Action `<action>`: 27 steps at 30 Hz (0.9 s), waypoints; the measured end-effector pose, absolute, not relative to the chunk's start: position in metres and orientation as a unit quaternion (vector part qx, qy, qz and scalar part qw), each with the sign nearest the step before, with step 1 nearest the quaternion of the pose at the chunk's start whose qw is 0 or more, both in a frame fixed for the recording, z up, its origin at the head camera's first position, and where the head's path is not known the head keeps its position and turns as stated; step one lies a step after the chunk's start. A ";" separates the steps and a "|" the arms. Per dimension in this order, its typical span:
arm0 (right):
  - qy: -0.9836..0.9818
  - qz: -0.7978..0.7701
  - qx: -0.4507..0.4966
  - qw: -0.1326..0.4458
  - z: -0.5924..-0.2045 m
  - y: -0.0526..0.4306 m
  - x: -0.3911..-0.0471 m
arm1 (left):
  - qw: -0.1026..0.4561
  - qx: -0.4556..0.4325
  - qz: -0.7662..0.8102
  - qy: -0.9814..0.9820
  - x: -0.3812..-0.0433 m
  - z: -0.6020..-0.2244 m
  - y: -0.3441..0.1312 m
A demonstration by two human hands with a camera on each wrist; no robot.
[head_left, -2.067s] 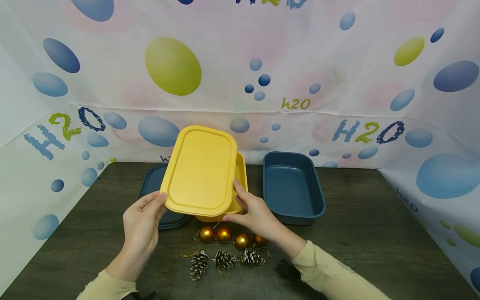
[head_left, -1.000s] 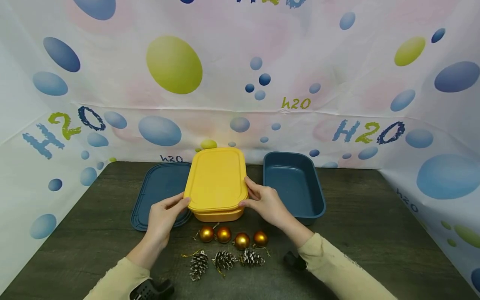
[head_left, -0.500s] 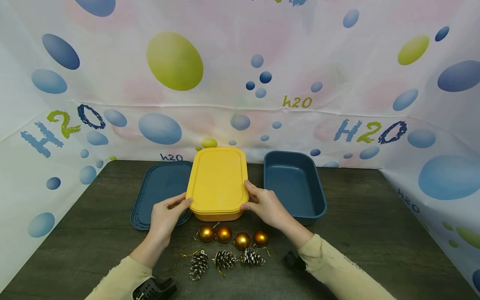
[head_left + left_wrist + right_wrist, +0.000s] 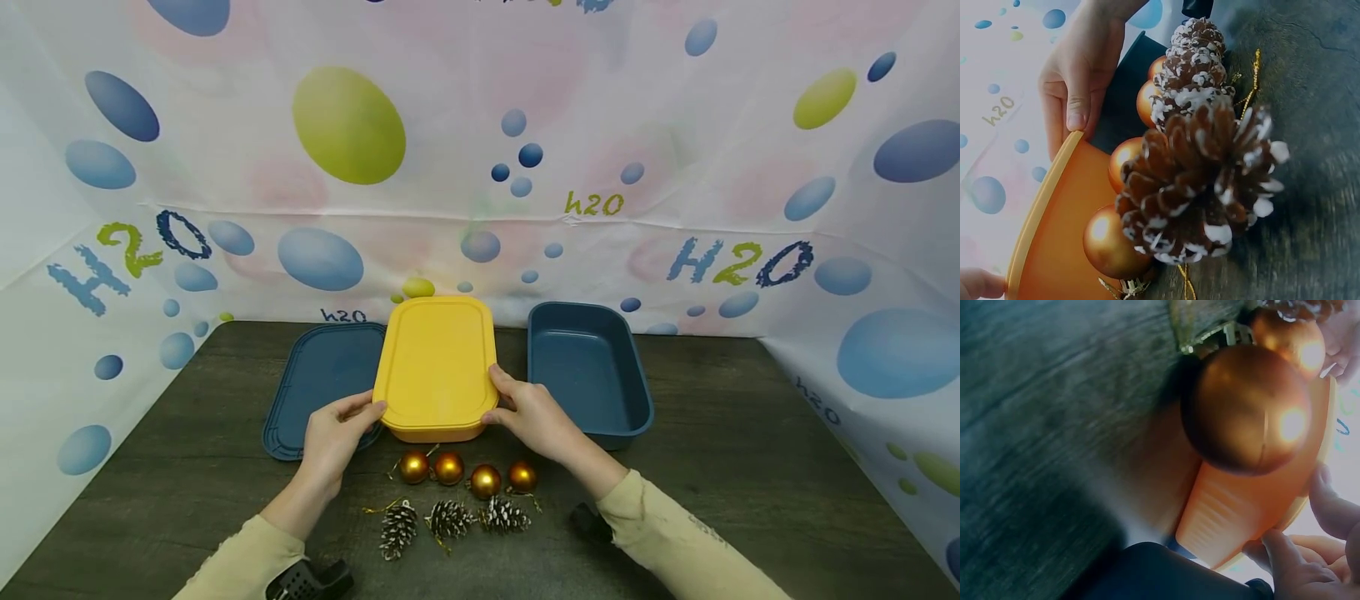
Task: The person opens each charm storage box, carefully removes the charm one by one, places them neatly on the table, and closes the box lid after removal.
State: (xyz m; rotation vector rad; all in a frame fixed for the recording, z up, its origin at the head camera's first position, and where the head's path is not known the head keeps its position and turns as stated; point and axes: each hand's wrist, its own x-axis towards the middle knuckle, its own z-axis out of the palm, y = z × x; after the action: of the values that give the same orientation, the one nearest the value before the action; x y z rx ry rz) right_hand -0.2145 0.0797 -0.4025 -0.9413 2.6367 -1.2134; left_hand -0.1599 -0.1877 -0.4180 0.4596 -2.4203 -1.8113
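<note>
A yellow lid (image 4: 437,362) lies over the yellow container (image 4: 437,435), flush along its front edge. My left hand (image 4: 330,437) pinches the lid's front left corner, thumb on top. At the front right corner my right hand (image 4: 536,421) holds the rim between thumb and fingers. The left wrist view shows the right hand (image 4: 1082,72) on the lid's edge, with a large pine cone (image 4: 1191,181) in front. In the right wrist view a gold bauble (image 4: 1247,409) partly covers the container's orange-looking wall (image 4: 1241,506). What is inside the container is hidden.
A flat blue lid (image 4: 326,367) lies left of the yellow container, and an open blue container (image 4: 588,367) stands to its right. Several gold baubles (image 4: 448,469) and three frosted pine cones (image 4: 450,520) sit in rows in front, between my forearms.
The yellow lid, earlier raised and tilted to the left, has come down onto the yellow container. Both hands moved with it. Over the last half second it has barely shifted.
</note>
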 end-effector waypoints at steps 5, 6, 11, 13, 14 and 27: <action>0.870 -0.384 -0.306 0.037 -0.402 0.079 -0.212 | 0.040 0.143 -0.588 -0.795 -0.160 -0.418 -0.189; 0.871 -0.383 -0.306 0.036 -0.402 0.079 -0.212 | 0.040 0.142 -0.587 -0.796 -0.160 -0.418 -0.189; 0.869 -0.389 -0.303 0.035 -0.403 0.079 -0.210 | 0.038 0.139 -0.583 -0.799 -0.160 -0.417 -0.190; 0.869 -0.392 -0.300 0.035 -0.403 0.079 -0.209 | 0.033 0.137 -0.585 -0.798 -0.159 -0.416 -0.190; 0.869 -0.392 -0.300 0.034 -0.403 0.078 -0.209 | 0.030 0.135 -0.586 -0.799 -0.159 -0.416 -0.191; 0.882 -0.363 -0.302 -0.016 -0.390 0.113 -0.199 | 0.020 0.095 -0.552 -0.828 -0.155 -0.406 -0.206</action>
State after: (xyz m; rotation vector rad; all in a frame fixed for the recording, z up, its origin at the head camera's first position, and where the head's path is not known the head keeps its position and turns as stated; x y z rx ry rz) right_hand -0.1995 0.1130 -0.3898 -0.9572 2.7988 -1.1520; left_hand -0.1546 -0.2061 -0.4056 0.2957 -2.5705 -1.7117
